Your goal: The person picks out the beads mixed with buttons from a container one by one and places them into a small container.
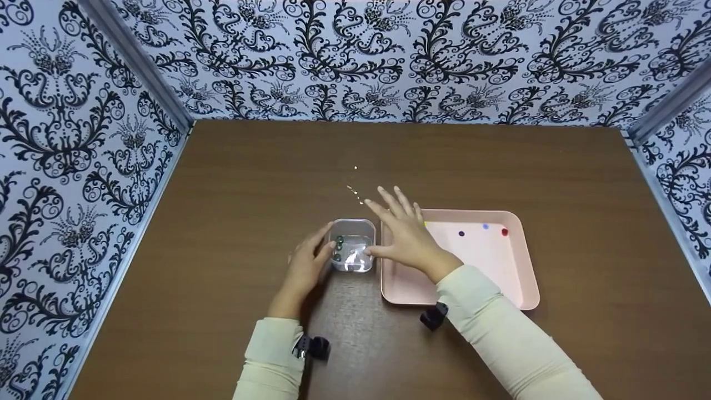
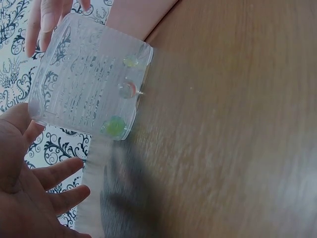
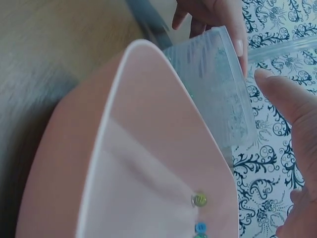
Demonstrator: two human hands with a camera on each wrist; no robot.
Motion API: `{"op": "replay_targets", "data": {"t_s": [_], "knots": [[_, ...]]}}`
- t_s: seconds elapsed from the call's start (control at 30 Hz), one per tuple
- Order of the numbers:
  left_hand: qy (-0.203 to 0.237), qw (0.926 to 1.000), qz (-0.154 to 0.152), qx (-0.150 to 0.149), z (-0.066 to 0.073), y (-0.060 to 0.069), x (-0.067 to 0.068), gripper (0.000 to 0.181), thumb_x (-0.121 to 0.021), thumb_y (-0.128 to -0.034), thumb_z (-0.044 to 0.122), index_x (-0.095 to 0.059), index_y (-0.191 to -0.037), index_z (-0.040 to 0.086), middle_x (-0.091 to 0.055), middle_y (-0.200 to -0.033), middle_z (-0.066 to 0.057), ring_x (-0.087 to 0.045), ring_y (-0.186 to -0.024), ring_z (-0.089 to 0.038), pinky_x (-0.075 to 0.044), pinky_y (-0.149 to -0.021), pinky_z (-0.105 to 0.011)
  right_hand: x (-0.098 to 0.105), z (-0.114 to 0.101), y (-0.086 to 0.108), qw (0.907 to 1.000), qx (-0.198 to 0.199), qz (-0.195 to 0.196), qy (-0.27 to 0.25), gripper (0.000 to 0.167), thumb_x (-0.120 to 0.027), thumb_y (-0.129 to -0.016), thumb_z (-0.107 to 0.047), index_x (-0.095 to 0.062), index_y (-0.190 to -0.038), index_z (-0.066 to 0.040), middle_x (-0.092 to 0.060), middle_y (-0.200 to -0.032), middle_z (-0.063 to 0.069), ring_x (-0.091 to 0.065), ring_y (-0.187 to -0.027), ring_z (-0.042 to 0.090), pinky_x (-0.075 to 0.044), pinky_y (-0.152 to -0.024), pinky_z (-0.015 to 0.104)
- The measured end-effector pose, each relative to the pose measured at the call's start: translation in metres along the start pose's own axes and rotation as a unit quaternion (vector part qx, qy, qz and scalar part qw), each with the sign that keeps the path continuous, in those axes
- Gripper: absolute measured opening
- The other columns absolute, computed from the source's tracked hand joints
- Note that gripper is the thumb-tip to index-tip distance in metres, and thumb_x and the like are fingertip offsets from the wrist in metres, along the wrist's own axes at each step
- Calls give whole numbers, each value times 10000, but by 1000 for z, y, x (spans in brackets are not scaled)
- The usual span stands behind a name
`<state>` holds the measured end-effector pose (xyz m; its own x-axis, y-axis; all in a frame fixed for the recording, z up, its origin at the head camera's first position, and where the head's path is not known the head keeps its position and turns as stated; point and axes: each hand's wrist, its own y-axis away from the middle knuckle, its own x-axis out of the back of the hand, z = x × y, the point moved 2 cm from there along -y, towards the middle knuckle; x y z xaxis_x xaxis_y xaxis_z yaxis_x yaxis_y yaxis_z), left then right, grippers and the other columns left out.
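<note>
A clear plastic container (image 1: 353, 222) stands on the table left of a pink tray (image 1: 530, 278). Inside the container lie glass marbles, among them a green marble (image 2: 115, 126) and a yellowish marble (image 2: 131, 61). My left hand (image 1: 304, 264) is at the container's left side, its thumb at the rim and its other fingers spread. Stretched over the tray's left edge is my right hand (image 1: 408, 239), fingers straight and thumb beside the container's right rim. In the right wrist view, a gap shows between that thumb (image 3: 277, 91) and the container.
Along the tray's far side lie a red piece (image 1: 504, 232), a light blue piece (image 1: 485, 226) and a dark piece (image 1: 461, 234). A yellow-green marble (image 3: 199, 200) is also in the tray. Small bright specks (image 1: 355, 193) show on the brown table (image 1: 250, 183). Patterned walls (image 1: 377, 55) enclose it.
</note>
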<state>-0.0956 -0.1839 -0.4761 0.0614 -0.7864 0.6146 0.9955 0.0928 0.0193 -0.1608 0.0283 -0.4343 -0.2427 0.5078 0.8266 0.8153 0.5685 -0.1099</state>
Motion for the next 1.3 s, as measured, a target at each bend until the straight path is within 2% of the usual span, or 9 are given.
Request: {"op": "replay_targets", "data": {"t_s": [0.17,0.6,0.93,1.3], "knots": [[-29,10000,-46,30,0,0,0,452,-547,-981,300,-502,-1420,205,-490,-1439,-127,-404,-1343,-375,-168,-1088,-662,3,4,1,9999,-40,64,-102,961,-842,-696,-424,-366,-1500,-200,-166,-1612,64,-33,-1480,332,-40,-1117,669],[-94,9999,19,-31,1,0,0,444,-555,-976,294,-518,-1408,204,-513,-1418,-126,-430,-1320,-381,-207,-1065,-671,10,18,1,9996,-160,222,-71,904,-813,-732,-448,-389,-1488,-194,-206,-1602,42,-82,-1476,321,-103,-1115,665],[-63,10000,-19,40,0,1,1,445,-541,-983,306,-507,-1416,211,-498,-1431,-127,-414,-1331,-389,-204,-1057,-681,20,28,4,9986,-294,324,-311,874,-814,-753,-378,-388,-1489,-178,-260,-1582,67,-163,-1459,342,-145,-1111,658],[-124,9999,-59,68,1,1,1,447,-531,-987,318,-504,-1418,203,-501,-1434,-105,-426,-1318,-397,-263,-1024,-672,24,38,8,9974,-481,403,-356,819,-787,-793,-354,-395,-1484,-153,-310,-1560,79,-224,-1440,337,-185,-1117,630]]}}
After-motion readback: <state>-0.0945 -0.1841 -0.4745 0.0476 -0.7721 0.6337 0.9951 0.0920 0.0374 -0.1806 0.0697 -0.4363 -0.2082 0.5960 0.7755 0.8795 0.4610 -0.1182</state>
